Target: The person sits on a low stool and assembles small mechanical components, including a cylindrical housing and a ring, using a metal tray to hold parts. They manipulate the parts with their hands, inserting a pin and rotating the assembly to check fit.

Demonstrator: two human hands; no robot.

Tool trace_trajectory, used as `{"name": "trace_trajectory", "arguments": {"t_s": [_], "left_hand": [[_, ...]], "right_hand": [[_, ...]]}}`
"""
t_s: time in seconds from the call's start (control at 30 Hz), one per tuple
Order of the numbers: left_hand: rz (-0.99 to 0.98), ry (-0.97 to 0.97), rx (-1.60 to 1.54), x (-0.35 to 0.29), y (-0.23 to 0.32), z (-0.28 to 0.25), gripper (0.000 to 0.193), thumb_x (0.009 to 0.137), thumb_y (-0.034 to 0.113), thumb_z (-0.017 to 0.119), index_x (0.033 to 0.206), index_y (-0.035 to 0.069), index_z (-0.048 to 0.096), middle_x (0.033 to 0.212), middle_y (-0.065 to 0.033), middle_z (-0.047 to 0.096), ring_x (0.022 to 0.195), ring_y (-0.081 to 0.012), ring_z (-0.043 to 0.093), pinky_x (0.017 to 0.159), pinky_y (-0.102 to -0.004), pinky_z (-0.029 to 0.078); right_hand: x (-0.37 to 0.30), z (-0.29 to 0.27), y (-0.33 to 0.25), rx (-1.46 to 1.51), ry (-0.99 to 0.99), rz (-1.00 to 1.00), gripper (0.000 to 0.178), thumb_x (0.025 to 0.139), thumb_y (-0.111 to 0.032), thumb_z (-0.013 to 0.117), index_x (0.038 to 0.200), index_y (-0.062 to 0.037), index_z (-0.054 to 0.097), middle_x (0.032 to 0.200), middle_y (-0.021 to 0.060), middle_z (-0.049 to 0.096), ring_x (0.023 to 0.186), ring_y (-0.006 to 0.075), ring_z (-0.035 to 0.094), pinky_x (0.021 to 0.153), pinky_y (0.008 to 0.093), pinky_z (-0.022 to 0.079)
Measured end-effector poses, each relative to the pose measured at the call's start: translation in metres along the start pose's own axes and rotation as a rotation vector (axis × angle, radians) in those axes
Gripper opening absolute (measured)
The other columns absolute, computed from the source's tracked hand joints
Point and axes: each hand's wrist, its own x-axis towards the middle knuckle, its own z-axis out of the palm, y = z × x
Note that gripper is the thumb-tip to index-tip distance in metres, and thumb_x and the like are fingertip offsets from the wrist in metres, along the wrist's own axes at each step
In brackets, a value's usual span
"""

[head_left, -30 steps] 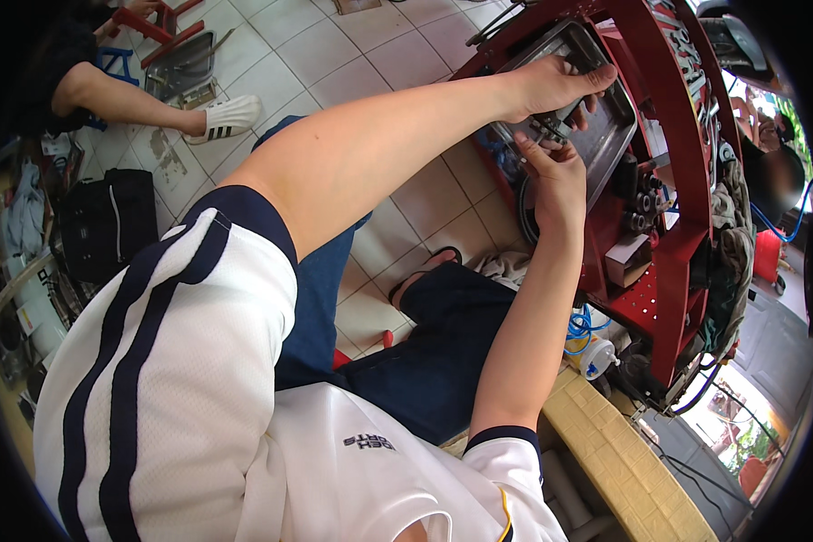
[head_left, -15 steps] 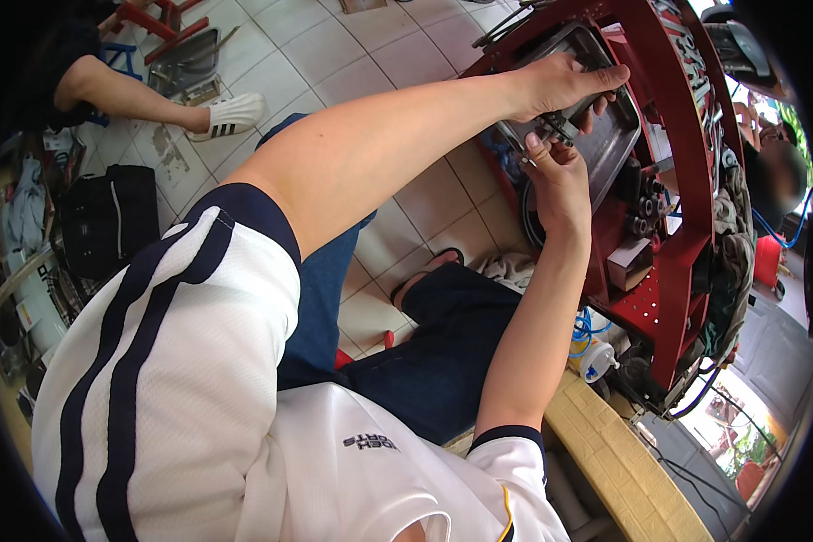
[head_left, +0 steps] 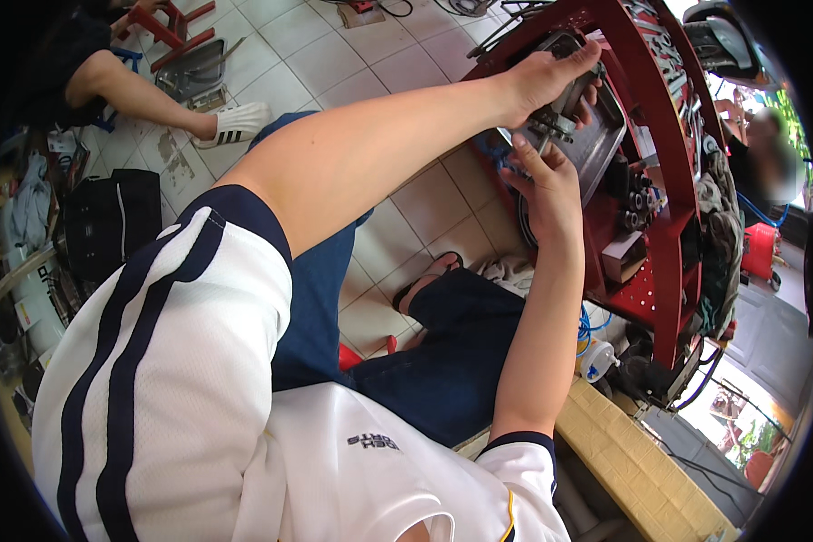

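Note:
My left hand (head_left: pixel 549 83) reaches over a metal tray (head_left: pixel 607 135) on the red tool cart. Its fingers close around a small dark metal part (head_left: pixel 556 121) with a bolt-like end facing my other hand; fingers hide most of the part, so its exact kind cannot be told. Just below it is my right hand (head_left: pixel 549 179), palm turned up. The right thumb points toward the metal part, and the index finger stands apart from the thumb. I see nothing gripped between them.
The red cart (head_left: pixel 676 230) carries wrenches (head_left: pixel 664 50) and several sockets (head_left: pixel 637 203). A yellowish padded bench (head_left: pixel 637 465) lies at lower right. Another person's leg and white shoe (head_left: pixel 235 124) show at upper left, near a black bag (head_left: pixel 110 221). Someone else is at far right.
My right thumb and index finger have spread from a closer pinch near the metal part. The left hand, still holding it, has shifted slightly left in view.

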Motion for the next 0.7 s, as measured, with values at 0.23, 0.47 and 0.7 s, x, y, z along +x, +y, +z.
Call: {"name": "trace_trajectory", "arguments": {"t_s": [0.23, 0.47, 0.7], "left_hand": [[-0.017, -0.054, -0.224, -0.051, 0.008, 0.0, 0.085, 0.079, 0.083, 0.05, 0.113, 0.006, 0.059, 0.092, -0.0018, 0.064, 0.077, -0.0149, 0.068, 0.075, -0.0352, 0.06], [-0.09, 0.007, -0.229, -0.087, -0.017, 0.014, 0.097, 0.076, 0.089, 0.041, 0.126, 0.007, 0.056, 0.122, -0.0078, 0.067, 0.1, -0.02, 0.07, 0.081, -0.0336, 0.058], [-0.199, -0.136, 0.071, -0.083, -0.039, 0.016, 0.087, 0.082, 0.079, 0.05, 0.133, 0.01, 0.054, 0.12, -0.0082, 0.067, 0.1, -0.0187, 0.069, 0.079, -0.0291, 0.053]], "right_hand": [[-0.063, 0.004, 0.0, 0.251, -0.218, 0.018, 0.033, 0.102, -0.029, 0.059, 0.111, 0.0022, 0.066, 0.096, 0.0073, 0.07, 0.088, 0.012, 0.065, 0.077, 0.0283, 0.053], [-0.111, 0.013, 0.033, 0.169, 0.007, 0.024, 0.031, 0.1, -0.028, 0.063, 0.115, -0.0006, 0.067, 0.091, 0.0002, 0.065, 0.073, 0.0057, 0.053, 0.067, 0.0227, 0.046], [-0.091, 0.031, 0.067, 0.032, 0.196, -0.051, 0.029, 0.09, -0.014, 0.074, 0.114, -0.0006, 0.064, 0.094, -0.0021, 0.061, 0.08, 0.0063, 0.052, 0.071, 0.0217, 0.041]]}}
